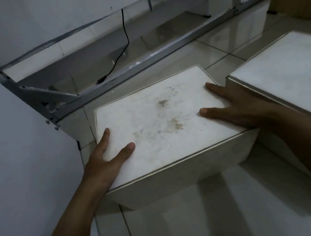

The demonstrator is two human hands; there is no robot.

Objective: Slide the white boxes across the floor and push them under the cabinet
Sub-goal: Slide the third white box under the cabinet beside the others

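Squarely on the glossy tiled floor (190, 226): a white box (161, 121) with a stained lid, just short of the metal frame (140, 62) at the foot of the cabinet (49, 18). Left hand (107, 155) flat against its left edge, fingers straight, thumb across the lid. Right hand (236, 107) spread on the right edge, fingers straight, gripping nothing. Second white box (299, 76) just beside on the right, touching or nearly so, hard to tell. Black cable (127, 37) hanging beneath the cabinet, plug on the floor.
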